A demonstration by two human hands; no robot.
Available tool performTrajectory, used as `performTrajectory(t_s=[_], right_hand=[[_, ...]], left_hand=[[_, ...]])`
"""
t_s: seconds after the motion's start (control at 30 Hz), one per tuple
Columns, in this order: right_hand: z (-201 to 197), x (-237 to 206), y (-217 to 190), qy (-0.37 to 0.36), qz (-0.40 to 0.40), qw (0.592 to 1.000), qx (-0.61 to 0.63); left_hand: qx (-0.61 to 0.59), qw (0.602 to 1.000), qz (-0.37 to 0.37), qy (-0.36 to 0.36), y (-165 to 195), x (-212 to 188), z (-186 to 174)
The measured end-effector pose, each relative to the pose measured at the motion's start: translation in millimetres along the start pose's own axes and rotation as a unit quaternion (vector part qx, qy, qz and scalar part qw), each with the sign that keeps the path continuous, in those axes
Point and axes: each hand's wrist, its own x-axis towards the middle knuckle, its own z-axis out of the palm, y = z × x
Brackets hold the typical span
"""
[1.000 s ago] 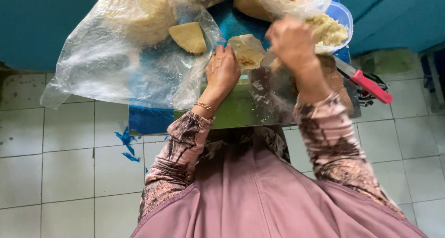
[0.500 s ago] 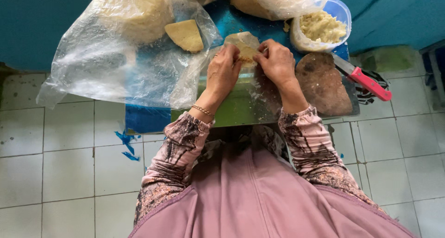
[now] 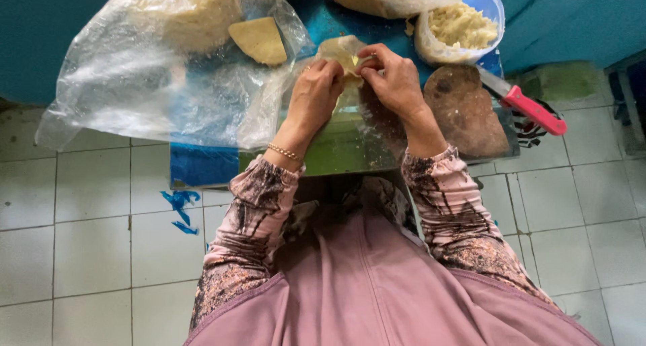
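- Two hands meet on one pale dough wrapper (image 3: 338,50), held above the blue table (image 3: 202,164).
- Left hand (image 3: 316,93): fingers curled, pinching the wrapper's near edge.
- Right hand (image 3: 393,80): fingers closed on the wrapper's right edge, touching the left fingertips.
- Beside the right hand: a round wooden board (image 3: 464,110), a red-handled knife (image 3: 528,104), a tub of pale filling (image 3: 461,26).
- Left of the hands: a clear plastic bag (image 3: 134,83) and a folded dough piece (image 3: 258,41).

My left hand (image 3: 316,93) and right hand (image 3: 393,80) pinch a pale, matt, soft dough piece (image 3: 340,50). Beside it lies a crinkled, glossy clear plastic bag (image 3: 134,83) and a rough, matt brown wooden board (image 3: 464,110). The knife (image 3: 521,100) has a dull metal blade and smooth red plastic handle.
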Motion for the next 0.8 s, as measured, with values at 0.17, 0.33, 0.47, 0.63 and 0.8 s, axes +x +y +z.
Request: performTrajectory(t_s=[0.17,0.33,0.47,0.63,0.8], right_hand=[[-7,0,-1,-0.057,-0.121,0.988,-0.073],[9,1,13,-0.008,-0.217,0.958,-0.188],[21,17,29,-0.017,-0.172,0.982,-0.082],[29,43,36,-0.071,0.019,0.997,-0.005],[28,32,28,-0.025,-0.062,0.997,-0.025]], left_hand=[[0.036,0.998,0.040,0.016,-8,3,1],[0.021,0.999,0.032,0.036,-16,8,6],[0.004,0.999,0.009,0.042,-21,10,10],[0.012,0.998,-0.011,0.058,-19,11,13],[0.023,0.996,-0.035,0.077,-19,9,17]])
